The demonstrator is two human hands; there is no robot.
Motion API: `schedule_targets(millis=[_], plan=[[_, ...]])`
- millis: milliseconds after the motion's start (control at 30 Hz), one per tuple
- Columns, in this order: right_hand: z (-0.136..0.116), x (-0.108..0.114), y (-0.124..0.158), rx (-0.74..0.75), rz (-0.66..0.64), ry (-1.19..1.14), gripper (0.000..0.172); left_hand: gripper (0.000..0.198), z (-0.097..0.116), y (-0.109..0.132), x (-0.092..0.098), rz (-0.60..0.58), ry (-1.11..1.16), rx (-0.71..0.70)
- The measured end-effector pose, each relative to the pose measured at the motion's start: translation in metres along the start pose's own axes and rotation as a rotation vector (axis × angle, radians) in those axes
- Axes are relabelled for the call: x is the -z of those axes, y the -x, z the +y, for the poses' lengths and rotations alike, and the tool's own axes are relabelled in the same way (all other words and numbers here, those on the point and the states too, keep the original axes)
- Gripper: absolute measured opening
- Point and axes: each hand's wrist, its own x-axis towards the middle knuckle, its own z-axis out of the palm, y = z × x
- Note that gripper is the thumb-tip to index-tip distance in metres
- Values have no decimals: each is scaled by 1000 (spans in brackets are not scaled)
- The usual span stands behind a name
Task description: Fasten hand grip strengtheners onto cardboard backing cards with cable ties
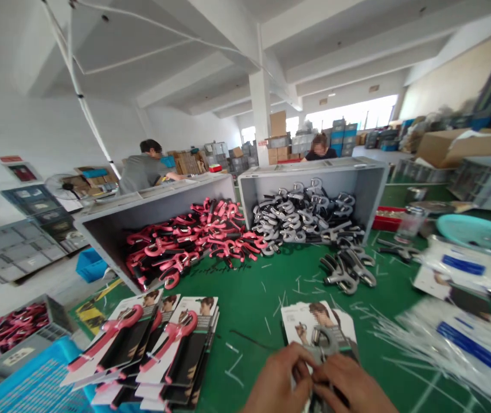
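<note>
My left hand (279,381) and my right hand (349,385) meet at the bottom edge, fingers pinched together on a grey hand gripper (325,339). It lies on a printed backing card (303,322) on the green table (254,298). To the left lie stacks of finished cards with pink hand grippers (159,344). A tipped grey bin of pink grippers (194,232) and a tipped grey bin of grey grippers (303,215) stand behind. A few loose grey grippers (347,269) lie in front of the second bin.
White cable ties (394,335) and cut-off bits are scattered on the table. Plastic bags with blue labels (464,338) lie at right, near a teal basin (480,234). A blue crate (34,384) sits at bottom left. Two people (144,166) work far behind.
</note>
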Motion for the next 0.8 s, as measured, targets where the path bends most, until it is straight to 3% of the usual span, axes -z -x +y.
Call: schedule_targets(millis=[100, 200, 267, 367, 467, 533, 667, 800], plan=[[-8, 7, 1, -82, -45, -13, 8, 11, 6, 6, 8, 95, 235, 10], [-8, 11, 0, -144, -50, -60, 6, 13, 5, 10, 14, 61, 328, 61], [-7, 11, -2, -160, -41, -125, 5, 22, -2, 14, 10, 45, 241, 51], [-9, 6, -6, -156, -33, -210, 6, 49, -20, 21, -7, 146, -42, -27], [-12, -1, -13, -107, -57, -266, 3, 56, -39, 24, -21, 217, -210, -114], [-11, -6, -17, -72, -65, -294, 6, 52, -47, 25, -23, 216, -259, -157], [-3, -13, -16, -24, -34, -392, 16, 24, -53, 24, -17, 251, -327, -152], [11, -5, 16, -90, 37, -382, 16, 17, -54, 25, -9, 240, -286, -110]])
